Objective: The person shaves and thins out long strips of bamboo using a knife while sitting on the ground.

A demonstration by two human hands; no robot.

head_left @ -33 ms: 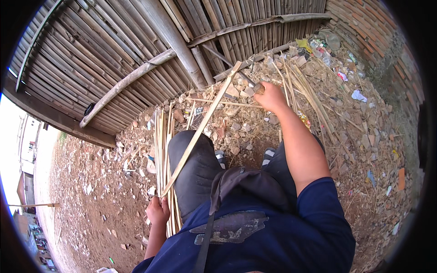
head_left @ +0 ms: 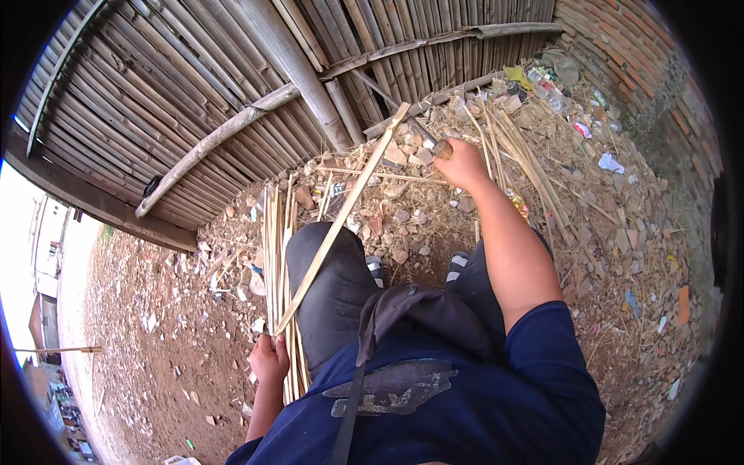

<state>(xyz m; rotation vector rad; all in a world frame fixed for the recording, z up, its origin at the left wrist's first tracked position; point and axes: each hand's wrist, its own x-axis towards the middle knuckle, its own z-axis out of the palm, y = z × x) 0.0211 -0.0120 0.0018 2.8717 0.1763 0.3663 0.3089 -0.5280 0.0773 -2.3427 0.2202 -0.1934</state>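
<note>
My left hand (head_left: 269,358) is closed around the lower end of a long, pale bamboo strip (head_left: 341,219), beside my left thigh. The strip slants up and away across my left knee, and its far end rises near the wall. In my right hand (head_left: 463,164), stretched forward, is the wooden handle of a long-bladed knife (head_left: 422,133). Its blade points away to the left and meets the strip's far end in the picture; whether they touch I cannot tell. A bundle of similar strips (head_left: 274,232) lies along the outside of my left leg.
A wall of split bamboo (head_left: 209,85) with thick poles stands ahead, and a brick wall (head_left: 643,54) at the right. More strips (head_left: 535,167) lie right of my right hand. Stones, litter and dry scraps cover the brown ground (head_left: 155,333). My sandalled feet (head_left: 457,263) are below.
The knife in my right hand has tilted slightly, and its blade looks lighter. My left hand and the bamboo strip have stayed almost still.
</note>
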